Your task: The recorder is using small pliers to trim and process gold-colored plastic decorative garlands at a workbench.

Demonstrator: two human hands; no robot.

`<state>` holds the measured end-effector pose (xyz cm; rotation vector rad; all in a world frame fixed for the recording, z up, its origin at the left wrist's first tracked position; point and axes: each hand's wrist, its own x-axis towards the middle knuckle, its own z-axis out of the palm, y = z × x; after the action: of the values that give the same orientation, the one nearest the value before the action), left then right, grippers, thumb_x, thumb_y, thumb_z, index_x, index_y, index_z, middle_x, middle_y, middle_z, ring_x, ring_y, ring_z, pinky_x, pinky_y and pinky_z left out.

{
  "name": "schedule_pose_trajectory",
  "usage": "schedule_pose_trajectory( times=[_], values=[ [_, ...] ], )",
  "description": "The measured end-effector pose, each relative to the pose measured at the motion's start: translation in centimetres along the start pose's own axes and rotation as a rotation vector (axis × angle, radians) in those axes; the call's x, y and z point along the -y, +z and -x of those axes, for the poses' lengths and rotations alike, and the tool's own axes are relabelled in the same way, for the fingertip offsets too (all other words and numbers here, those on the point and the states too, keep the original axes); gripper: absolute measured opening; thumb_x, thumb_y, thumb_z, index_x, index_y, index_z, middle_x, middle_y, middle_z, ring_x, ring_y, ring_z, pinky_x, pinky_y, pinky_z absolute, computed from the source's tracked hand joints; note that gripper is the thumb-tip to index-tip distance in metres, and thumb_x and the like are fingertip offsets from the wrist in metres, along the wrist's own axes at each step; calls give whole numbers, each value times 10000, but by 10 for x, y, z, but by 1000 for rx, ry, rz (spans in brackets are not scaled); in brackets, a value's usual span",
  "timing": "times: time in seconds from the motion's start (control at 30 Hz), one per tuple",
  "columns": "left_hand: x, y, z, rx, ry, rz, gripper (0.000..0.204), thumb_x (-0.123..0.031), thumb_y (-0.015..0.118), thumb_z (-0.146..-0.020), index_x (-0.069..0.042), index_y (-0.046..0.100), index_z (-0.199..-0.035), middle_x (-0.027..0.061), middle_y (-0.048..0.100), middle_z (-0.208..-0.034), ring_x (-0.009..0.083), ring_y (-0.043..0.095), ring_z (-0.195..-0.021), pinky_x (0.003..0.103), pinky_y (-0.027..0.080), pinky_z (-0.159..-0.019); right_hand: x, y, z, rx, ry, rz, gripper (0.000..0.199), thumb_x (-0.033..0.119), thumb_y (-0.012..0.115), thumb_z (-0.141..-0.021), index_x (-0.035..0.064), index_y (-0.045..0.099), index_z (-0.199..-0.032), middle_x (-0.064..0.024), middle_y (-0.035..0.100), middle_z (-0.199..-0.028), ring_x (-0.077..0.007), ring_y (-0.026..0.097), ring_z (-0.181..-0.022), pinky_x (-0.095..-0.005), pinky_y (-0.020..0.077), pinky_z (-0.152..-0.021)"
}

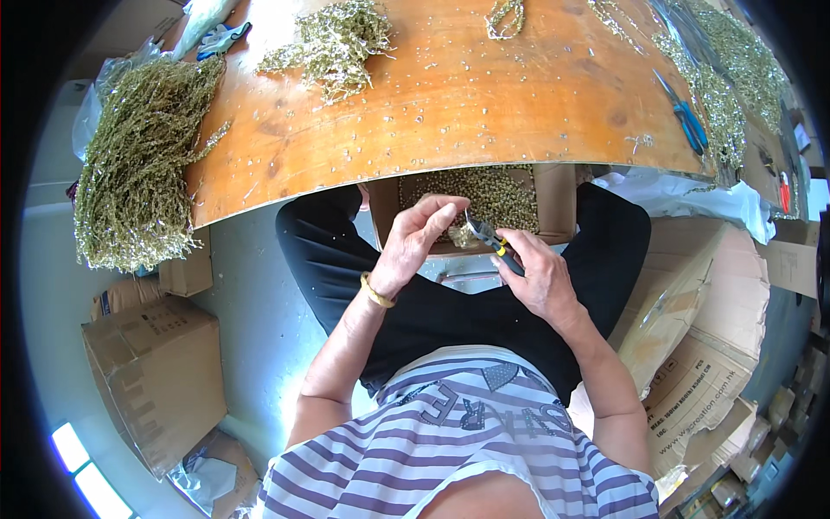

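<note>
Pinching with the left hand (419, 238), thumb to finger, apparently on a gold strand (462, 235); gripping pliers (486, 233) by the handles with the right hand (538, 272), just beside that pinch and over a box (558, 203) of gold beads (506, 195). (Cannot tell the gap of the jaws: too small.) Best, probably, to pinch short, bring the jaws square to the strand and squeeze gently, over the box for any drop. Mind the left fingertips, very near the metal.

Beyond: a brown table (415, 130), strewn with loose bits, with a heap (143, 164) draped over its left edge, a smaller pile (337, 48) farther in, and a blue-handled tool (689, 125) at right. Below, at left: a carton (164, 381) on the pale floor (259, 329). At right: torn cardboard (692, 329).
</note>
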<state>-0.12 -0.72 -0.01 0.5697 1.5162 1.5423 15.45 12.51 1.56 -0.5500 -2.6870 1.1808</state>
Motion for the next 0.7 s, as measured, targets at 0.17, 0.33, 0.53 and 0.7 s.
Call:
schedule_pose_trajectory(
  times=[0.17, 0.33, 0.53, 0.7],
  values=[
    [7, -6, -9, 125, -24, 339, 146, -154, 538, -877, -24, 583, -926, 35, 579, -926, 83, 493, -859, 239, 381, -802, 4, 0, -1, 2, -58, -24, 331, 103, 627, -757, 18, 519, -1058, -153, 580, -917, -274, 593, -763, -342, 484, -672],
    [13, 13, -10, 18, 216, 314, 102, -126, 519, -882, -30, 554, -879, 39, 547, -922, 95, 478, -867, 245, 371, -795, 12, 10, 1, -68, 82, -167, 319, 85, 629, -765, 7, 519, -1054, -134, 577, -883, -224, 584, -738, -301, 472, -664],
    [13, 37, -5, -171, 323, 555, 85, -118, 497, -892, -47, 543, -893, 26, 533, -938, 85, 460, -856, 233, 366, -795, 11, 27, 0, -174, 100, -328, 321, 86, 630, -777, 3, 511, -1064, -121, 573, -862, -194, 573, -726, -289, 460, -645],
    [19, 37, -6, 34, -52, 1014, 86, -138, 482, -890, -73, 532, -916, 8, 552, -888, 115, 502, -839, 280, 394, -811, 12, 36, -4, -281, 60, -407, 312, 87, 625, -784, 1, 511, -1061, -140, 577, -900, -237, 587, -765, -311, 470, -648]
  ],
)
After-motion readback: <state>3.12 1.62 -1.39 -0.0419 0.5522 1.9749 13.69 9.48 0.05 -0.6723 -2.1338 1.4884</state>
